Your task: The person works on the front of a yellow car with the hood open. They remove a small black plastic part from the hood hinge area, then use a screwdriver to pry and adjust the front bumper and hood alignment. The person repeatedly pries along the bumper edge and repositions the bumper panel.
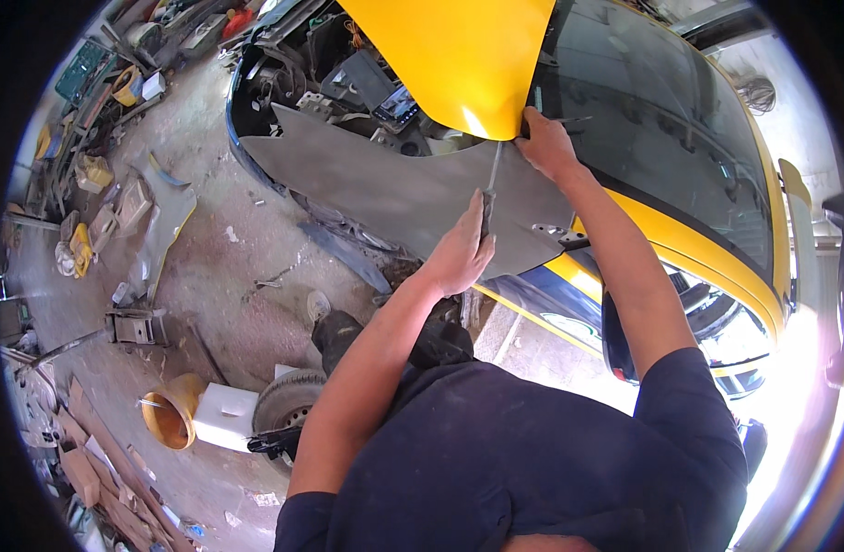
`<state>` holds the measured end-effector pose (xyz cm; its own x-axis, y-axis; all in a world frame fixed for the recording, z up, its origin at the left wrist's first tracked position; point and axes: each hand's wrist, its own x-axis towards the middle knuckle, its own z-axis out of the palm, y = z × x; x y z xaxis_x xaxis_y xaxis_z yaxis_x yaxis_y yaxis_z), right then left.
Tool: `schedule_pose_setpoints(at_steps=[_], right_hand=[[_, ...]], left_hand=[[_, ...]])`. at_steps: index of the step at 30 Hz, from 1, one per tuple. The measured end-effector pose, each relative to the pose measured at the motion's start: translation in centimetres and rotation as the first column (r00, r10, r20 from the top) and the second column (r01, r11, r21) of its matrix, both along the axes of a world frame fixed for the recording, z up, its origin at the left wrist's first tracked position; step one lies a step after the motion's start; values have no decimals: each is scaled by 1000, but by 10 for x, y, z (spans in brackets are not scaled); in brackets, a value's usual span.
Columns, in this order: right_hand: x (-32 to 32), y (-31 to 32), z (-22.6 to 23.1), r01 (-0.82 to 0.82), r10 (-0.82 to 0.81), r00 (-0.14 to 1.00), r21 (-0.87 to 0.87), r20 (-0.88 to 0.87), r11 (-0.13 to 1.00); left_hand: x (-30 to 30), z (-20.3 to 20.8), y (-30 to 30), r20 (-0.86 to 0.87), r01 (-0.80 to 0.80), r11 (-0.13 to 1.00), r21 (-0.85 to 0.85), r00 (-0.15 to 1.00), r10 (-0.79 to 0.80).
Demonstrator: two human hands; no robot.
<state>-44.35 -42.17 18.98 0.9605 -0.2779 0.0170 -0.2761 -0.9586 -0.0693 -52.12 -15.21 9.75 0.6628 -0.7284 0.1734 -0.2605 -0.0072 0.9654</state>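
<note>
Left hand (461,248) gripping screwdriver (495,170), seemingly adjusting hood (468,64); right hand (547,149) touching hood corner, pinch unclear; next likely needing steady tip.

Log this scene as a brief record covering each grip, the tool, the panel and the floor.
Left grip: wrapped around a slim, dark-handled tool with a thin metal shaft
Right grip: at the corner of the raised, glossy yellow hood
Tool tip: at the hood's edge; contact unclear
Panel: matte grey, curved fender
Floor: round yellow bucket on its side, white box, dark-tyred wheel
</note>
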Motion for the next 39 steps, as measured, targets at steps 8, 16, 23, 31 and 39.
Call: schedule_pose_setpoints(at_steps=[8,16,23,31,39], right_hand=[[-3,-4,2,-45,30,997,205,73,978],[-1,6,3,14,-15,1000,28,25,999],[-6,2,8,-46,40,998,159,44,986],[-3,5,2,-31,27,998,74,60,997],[-4,-3,1,-82,76,995,115,59,990]], left_hand=[[2,6,3,-56,26,999,43,998,-23],[1,4,1,-75,22,999,26,997,-20],[0,2,1,-27,3,1000,17,1000,-3],[-1,-1,0,-30,-10,1000,22,999,11],[1,0,2,-3,-28,1000,1,1000,28]])
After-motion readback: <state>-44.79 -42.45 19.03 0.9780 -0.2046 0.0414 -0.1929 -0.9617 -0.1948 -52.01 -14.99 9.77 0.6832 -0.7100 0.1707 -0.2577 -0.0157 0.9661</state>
